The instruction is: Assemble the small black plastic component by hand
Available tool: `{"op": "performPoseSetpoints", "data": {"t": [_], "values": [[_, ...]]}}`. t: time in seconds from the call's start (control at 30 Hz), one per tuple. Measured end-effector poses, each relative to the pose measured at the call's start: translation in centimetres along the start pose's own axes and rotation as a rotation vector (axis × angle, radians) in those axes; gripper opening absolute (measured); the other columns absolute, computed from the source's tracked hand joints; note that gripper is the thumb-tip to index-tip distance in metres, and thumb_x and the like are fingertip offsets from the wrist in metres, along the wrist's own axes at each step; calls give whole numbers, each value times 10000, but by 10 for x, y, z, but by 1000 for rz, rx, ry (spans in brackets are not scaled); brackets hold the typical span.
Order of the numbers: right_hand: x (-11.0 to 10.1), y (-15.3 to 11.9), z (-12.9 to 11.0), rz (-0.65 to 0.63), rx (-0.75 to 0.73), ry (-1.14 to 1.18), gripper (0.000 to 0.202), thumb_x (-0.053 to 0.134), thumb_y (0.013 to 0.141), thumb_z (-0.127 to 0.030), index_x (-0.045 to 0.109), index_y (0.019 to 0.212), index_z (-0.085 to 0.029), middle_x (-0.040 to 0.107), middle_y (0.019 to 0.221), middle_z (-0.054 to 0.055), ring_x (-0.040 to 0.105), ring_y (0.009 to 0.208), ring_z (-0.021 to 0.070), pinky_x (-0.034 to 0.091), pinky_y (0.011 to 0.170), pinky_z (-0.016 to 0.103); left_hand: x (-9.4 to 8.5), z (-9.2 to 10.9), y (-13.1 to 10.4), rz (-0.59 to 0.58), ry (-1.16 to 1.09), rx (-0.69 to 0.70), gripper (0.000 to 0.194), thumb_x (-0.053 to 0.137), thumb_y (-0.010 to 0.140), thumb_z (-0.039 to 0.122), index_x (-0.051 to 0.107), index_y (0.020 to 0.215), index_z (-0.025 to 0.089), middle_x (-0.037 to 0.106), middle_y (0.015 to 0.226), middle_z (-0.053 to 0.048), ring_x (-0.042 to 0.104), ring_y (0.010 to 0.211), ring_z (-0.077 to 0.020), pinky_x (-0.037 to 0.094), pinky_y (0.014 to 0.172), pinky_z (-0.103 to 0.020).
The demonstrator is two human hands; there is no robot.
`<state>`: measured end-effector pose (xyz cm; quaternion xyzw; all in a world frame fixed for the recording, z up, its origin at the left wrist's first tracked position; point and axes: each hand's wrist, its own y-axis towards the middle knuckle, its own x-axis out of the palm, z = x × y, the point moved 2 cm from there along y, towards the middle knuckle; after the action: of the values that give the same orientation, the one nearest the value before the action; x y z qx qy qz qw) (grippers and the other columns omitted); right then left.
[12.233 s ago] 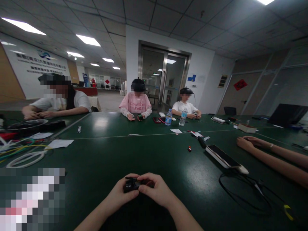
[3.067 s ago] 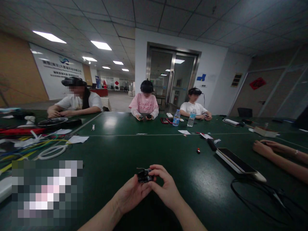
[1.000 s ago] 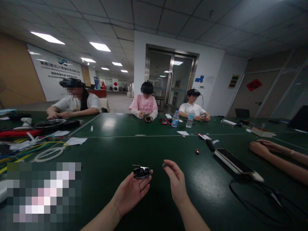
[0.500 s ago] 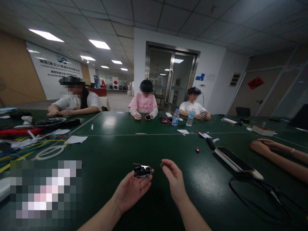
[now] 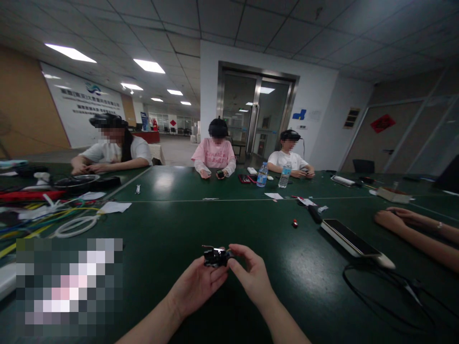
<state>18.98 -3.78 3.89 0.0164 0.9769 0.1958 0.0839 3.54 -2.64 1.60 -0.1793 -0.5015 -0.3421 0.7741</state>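
Note:
Above the dark green table my left hand is turned palm up, its fingers and thumb around a small black device. The device has a shiny strip on top and a thin stick-like part jutting out to the left; its exact kind I cannot make out. My right hand pinches with thumb and forefinger at the device's right end. The small dark piece in that pinch is mostly hidden by the fingertips, and I cannot tell whether it is joined to the device.
A small red object lies ahead to the right, near a white device with a black screen and a black cable. Cables lie at left. Two water bottles stand ahead. Several people sit around the table.
My right hand has moved left, bringing its small dark piece from beside the device to the device's right end. My left hand has hardly moved.

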Motion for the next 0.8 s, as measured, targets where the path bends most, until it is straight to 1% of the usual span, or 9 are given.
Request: {"op": "performPoseSetpoints", "data": {"t": [0.13,0.23,0.33,0.47,0.63,0.8], "values": [[4,-2,-10,-59,-116,-63,240,597,740,-156,634,957,-249,615,967,43,566,948,193,454,866,367,0,-2,1,-29,14,2,257,526,819,240,638,1024,134,699,1084,-96,621,1018,-178,361,969,-313],[7,-3,-13,-80,-178,-122,275,609,717,-111,648,939,-268,595,1036,49,527,1028,204,431,913,386,-3,-2,2,-22,8,17,239,533,824,243,645,1010,145,724,1027,-78,643,963,-159,382,940,-291],[10,-3,-11,-108,-146,-161,322,600,703,-77,651,944,-286,575,1093,47,510,1069,211,417,933,406,-5,-1,2,9,31,31,263,564,807,278,638,1021,146,726,1015,-84,632,985,-171,380,938,-299],[10,-3,-9,-112,-113,-161,321,603,704,-89,654,952,-287,571,1102,48,517,1070,215,404,947,422,-5,0,1,24,51,29,285,596,784,287,627,1028,142,718,1027,-83,609,1023,-184,340,981,-318],[7,-3,-7,-118,-65,-139,346,607,690,-80,664,950,-301,575,1125,47,516,1081,224,404,947,431,-4,-1,0,19,40,-3,266,545,818,273,627,1030,134,709,1036,-89,600,1035,-196,323,996,-334],[5,-2,-7,-156,-76,-116,385,588,709,-71,648,1003,-311,586,1137,45,521,1089,216,407,949,425,-7,-1,0,4,22,-5,275,513,833,275,622,1042,133,707,1044,-92,601,1035,-206,317,1007,-350]]}}
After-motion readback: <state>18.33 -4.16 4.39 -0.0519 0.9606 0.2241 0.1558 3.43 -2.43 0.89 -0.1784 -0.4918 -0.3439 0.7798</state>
